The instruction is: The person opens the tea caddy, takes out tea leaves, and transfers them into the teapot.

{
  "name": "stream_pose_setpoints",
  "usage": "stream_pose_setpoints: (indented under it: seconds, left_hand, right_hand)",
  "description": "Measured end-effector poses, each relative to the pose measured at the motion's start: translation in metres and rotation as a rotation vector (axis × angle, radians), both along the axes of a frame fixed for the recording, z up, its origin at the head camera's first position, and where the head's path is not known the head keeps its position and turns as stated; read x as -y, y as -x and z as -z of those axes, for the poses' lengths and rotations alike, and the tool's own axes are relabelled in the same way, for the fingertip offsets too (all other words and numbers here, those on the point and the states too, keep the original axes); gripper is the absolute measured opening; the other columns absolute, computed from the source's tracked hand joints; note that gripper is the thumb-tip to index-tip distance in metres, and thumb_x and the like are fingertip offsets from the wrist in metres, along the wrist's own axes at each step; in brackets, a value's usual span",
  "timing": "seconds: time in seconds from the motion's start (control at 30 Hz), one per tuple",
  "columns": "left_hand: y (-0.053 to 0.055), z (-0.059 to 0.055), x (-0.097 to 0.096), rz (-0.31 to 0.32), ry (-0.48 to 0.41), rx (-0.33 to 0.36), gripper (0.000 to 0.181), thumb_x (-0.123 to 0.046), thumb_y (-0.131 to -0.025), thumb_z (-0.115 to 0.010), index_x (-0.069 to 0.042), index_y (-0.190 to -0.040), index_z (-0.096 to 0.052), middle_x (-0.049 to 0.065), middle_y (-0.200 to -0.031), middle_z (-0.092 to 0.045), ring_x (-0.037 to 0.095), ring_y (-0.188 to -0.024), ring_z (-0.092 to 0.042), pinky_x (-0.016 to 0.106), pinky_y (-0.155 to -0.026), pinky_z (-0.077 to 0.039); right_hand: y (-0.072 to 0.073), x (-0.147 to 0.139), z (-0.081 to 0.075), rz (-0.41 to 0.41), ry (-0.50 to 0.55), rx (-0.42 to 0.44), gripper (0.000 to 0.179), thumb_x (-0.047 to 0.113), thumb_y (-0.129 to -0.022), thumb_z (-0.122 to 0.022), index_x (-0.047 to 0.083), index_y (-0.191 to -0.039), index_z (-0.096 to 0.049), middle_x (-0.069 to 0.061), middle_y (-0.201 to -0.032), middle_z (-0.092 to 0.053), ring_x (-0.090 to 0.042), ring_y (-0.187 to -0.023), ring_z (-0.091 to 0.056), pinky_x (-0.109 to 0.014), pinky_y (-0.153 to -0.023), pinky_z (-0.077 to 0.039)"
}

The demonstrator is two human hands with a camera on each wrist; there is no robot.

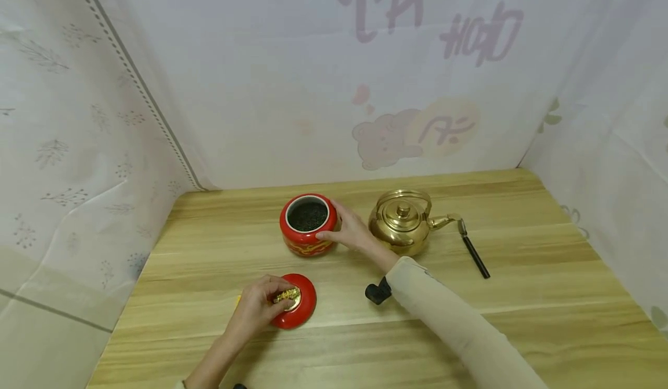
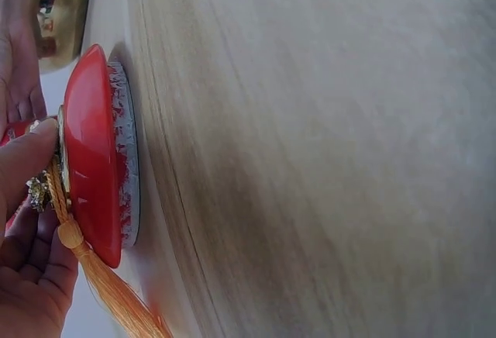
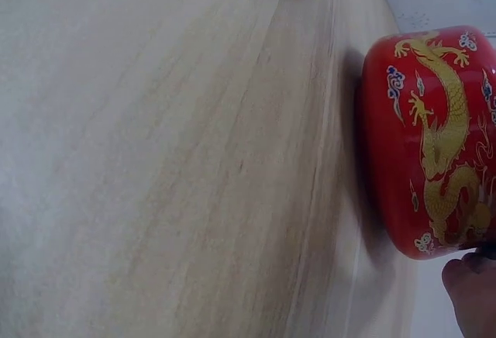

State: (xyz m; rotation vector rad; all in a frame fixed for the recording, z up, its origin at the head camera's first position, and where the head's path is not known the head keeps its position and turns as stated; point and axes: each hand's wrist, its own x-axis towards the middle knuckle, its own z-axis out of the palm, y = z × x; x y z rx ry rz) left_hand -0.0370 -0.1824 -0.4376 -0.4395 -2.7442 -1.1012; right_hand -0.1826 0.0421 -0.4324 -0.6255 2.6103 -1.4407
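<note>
In the head view my left hand [image 1: 256, 305] pinches the gold knob [image 1: 286, 298] of a round red lid [image 1: 305, 311]. The left wrist view shows the lid side-on, low over the tabletop; whether it touches the wood I cannot tell. From its knob hangs an orange tassel [image 2: 120, 295]. Farther back, an open red jar [image 1: 309, 241] stands upright, with dark loose material [image 1: 308, 215] inside. My right hand [image 1: 351, 231] grips the jar's right side, thumb at the front and fingers behind. A golden dragon [image 3: 446, 144] decorates the jar in the right wrist view.
To the right of the jar stands a brass-coloured kettle [image 1: 399, 232], its spout pointing right. By the spout lies a slim tool with a black handle [image 1: 476, 257]. Patterned cloth walls [image 1: 282, 116] border the wooden table [image 1: 532, 319] at back and sides.
</note>
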Motion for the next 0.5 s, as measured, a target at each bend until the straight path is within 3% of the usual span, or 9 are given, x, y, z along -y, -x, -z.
stream_pose_setpoints:
  seconds: [0.33,0.5]
  left_hand:
    - [-0.0018,-0.0008,-0.0016,-0.029,0.053,-0.082,0.024,-0.005,-0.062,-0.085,-0.016,-0.080,-0.075,-0.015,-0.073,-0.059,0.001,-0.067,-0.051,0.017,-0.057,-0.044]
    - [-0.0039,-0.0011,-0.0013,-0.007,0.060,-0.155,0.024,-0.006,-0.062,-0.085,-0.016,-0.082,-0.075,-0.016,-0.071,-0.058,-0.001,-0.067,-0.050,0.016,-0.056,-0.043]
  right_hand:
    - [0.0010,-0.0001,0.0036,-0.002,0.026,0.017,0.093,0.027,-0.075,-0.080,0.003,-0.147,-0.027,-0.017,-0.149,-0.034,-0.031,-0.129,-0.044,-0.043,-0.110,-0.034]
    - [0.0007,-0.0001,0.0040,0.000,0.026,0.028,0.094,0.026,-0.075,-0.080,0.002,-0.147,-0.027,-0.017,-0.150,-0.031,-0.032,-0.132,-0.040,-0.043,-0.111,-0.032]
